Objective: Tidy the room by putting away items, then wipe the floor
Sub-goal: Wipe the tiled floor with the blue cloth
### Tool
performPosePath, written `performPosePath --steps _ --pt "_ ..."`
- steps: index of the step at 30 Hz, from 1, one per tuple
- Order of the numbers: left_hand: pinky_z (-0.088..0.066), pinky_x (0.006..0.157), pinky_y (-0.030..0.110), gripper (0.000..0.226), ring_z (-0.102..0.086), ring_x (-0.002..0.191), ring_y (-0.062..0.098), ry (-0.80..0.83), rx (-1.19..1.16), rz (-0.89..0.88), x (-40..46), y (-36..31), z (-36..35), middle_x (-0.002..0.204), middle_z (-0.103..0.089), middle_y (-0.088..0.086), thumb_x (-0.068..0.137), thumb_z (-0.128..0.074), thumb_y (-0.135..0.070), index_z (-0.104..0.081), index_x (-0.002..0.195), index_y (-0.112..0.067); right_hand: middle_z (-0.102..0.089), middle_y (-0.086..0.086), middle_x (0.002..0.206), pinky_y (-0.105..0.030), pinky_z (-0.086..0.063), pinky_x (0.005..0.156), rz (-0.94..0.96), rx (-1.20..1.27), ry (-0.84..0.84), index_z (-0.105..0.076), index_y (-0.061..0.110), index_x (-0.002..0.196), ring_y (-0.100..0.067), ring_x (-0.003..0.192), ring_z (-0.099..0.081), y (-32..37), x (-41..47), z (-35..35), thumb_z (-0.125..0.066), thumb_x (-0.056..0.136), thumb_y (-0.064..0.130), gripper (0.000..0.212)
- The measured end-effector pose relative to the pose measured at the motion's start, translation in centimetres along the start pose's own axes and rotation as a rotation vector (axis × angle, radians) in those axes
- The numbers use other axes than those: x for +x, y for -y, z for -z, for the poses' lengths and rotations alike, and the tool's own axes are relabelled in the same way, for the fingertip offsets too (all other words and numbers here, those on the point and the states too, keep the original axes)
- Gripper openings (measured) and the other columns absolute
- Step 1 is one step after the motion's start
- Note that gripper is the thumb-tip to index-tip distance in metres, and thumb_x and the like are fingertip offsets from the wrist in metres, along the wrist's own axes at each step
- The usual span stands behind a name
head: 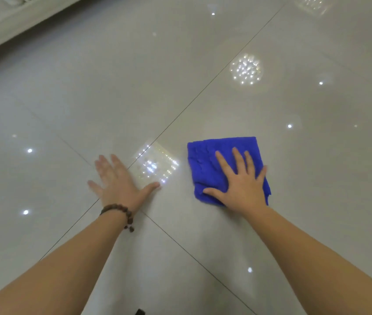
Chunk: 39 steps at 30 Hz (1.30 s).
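We look down on a glossy pale tiled floor (203, 53), dark grout lines crossing beneath our arms. Our right hand (241, 180) lies flat on a folded blue cloth (205, 162), fingers straight and spread, thumb out toward the left over the cloth's near left corner, palm pressing the cloth's near right part to the tile. The cloth sits on the floor just right of the long grout line that runs away toward the far right corner of the view; it lies wholly within one tile, its far edge straight, its near edge rumpled under the palm. Our left hand (119, 180) is apart from the cloth, to its left, fingers spread and straight, thumb reaching right; its fingertips are blurred, and we cannot tell whether the palm touches the floor or hangs just over it. It sits over the point where two grout lines cross. A dark beaded bracelet (121, 212) circles the left wrist, a few beads dangling at the near side. Between the two hands a bright square reflection (155, 164) glitters on the tile; a round cluster of light points (246, 69) shows farther off, with small single glints scattered about. At the floor's far left corner runs a pale furniture edge (5, 21), its kind unclear. A small dark object (140, 312) pokes in at the near edge, too cropped to tell.
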<state>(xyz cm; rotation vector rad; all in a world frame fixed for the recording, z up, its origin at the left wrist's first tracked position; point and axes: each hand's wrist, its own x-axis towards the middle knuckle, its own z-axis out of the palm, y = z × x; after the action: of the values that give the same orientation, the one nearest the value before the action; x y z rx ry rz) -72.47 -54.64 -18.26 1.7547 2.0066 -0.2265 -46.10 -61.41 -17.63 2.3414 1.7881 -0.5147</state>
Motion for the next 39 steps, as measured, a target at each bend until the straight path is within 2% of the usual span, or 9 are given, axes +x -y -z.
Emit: performPosePath --steps 2,6,9,12,18,24,31,34,39 --pt "0.006 0.113 0.063 0.155 0.029 0.142 0.03 0.14 0.049 0.023 -0.7 2.0 -1.0 0.153 0.031 0.017 0.044 -0.05 -0.095 0.028 0.145 -0.006 0.029 0.003 0.155 -0.07 0.003 0.106 -0.099 0.023 0.056 0.017 0.052 0.142 -0.028 0.143 0.024 -1.2 1.0 0.1 -0.029 0.058 0.095 0.105" --pt "0.01 0.11 0.065 0.161 0.035 0.138 0.035 0.221 0.155 -0.014 -0.1 2.6 -2.5 0.147 0.041 0.02 0.038 -0.048 -0.099 0.046 0.129 -0.006 0.025 -0.001 0.157 -0.071 -0.002 0.108 -0.238 0.101 0.015 0.011 0.054 0.143 -0.032 0.143 0.023 1.1 1.7 -2.1 -0.025 0.058 0.097 0.102" --pt "0.008 0.111 0.066 0.158 0.034 0.138 0.035 0.221 0.153 -0.005 0.1 2.8 -2.7 0.148 0.04 0.02 0.042 -0.049 -0.097 0.047 0.128 -0.007 0.006 -0.011 0.16 -0.069 0.002 0.108 0.121 0.021 -0.084 -0.006 0.053 0.146 -0.042 0.143 0.01 7.1 0.4 -5.0 -0.028 0.069 0.09 0.088" --pt "0.006 0.111 0.066 0.158 0.032 0.139 0.036 0.212 0.156 -0.001 0.2 3.0 -2.5 0.149 0.038 0.02 0.043 -0.047 -0.098 0.041 0.135 -0.005 -0.013 -0.014 0.158 -0.073 -0.011 0.106 0.476 -0.103 -0.104 -0.027 0.047 0.143 -0.045 0.143 -0.005 8.7 4.1 -4.4 -0.033 0.074 0.075 0.074" --pt "0.015 0.107 0.067 0.159 0.046 0.129 0.037 0.271 0.134 -0.017 0.7 3.3 -2.6 0.134 0.055 0.02 0.042 -0.045 -0.099 0.051 0.126 -0.005 -0.003 -0.001 0.161 -0.064 0.008 0.111 -0.078 0.061 -0.228 -0.03 0.026 0.147 -0.028 0.147 0.007 11.5 16.8 0.0 -0.038 0.089 0.05 0.063" --pt "0.009 0.108 0.068 0.156 0.039 0.134 0.039 0.232 0.157 -0.004 1.0 3.8 -2.7 0.142 0.046 0.022 0.042 -0.043 -0.1 0.056 0.115 -0.004 -0.012 0.008 0.159 -0.06 0.0 0.114 0.543 -0.138 -0.107 -0.018 0.038 0.149 -0.027 0.147 -0.004 16.5 8.0 -4.0 -0.022 0.086 0.049 0.064" --pt "0.007 0.109 0.067 0.153 0.037 0.136 0.036 0.113 0.134 -0.036 0.0 3.9 -2.6 0.149 0.037 0.021 0.041 -0.032 -0.102 0.042 0.134 -0.005 -0.005 0.008 0.16 -0.059 -0.001 0.115 -0.187 0.187 -0.147 -0.019 0.036 0.15 -0.023 0.147 0.001 5.4 6.9 -2.4 -0.042 0.092 0.031 0.062" --pt "0.004 0.109 0.069 0.145 0.032 0.139 0.038 0.061 0.194 -0.062 -0.9 4.1 -3.1 0.152 0.029 0.024 0.045 -0.016 -0.103 0.035 0.138 -0.004 -0.008 0.004 0.16 -0.059 0.001 0.115 -0.118 0.147 -0.151 -0.019 0.037 0.15 -0.028 0.147 0.0 8.0 3.0 -4.0 -0.035 0.088 0.038 0.064" --pt "0.006 0.11 0.066 0.131 0.028 0.142 0.034 -0.032 0.161 -0.049 -0.9 3.9 -3.8 0.156 0.021 0.021 0.059 -0.006 -0.099 0.016 0.149 -0.007 0.006 0.013 0.159 -0.064 0.001 0.11 0.173 -0.087 -0.039 0.001 0.05 0.146 -0.024 0.146 0.011 5.6 4.7 -3.4 -0.016 0.077 0.078 0.076"
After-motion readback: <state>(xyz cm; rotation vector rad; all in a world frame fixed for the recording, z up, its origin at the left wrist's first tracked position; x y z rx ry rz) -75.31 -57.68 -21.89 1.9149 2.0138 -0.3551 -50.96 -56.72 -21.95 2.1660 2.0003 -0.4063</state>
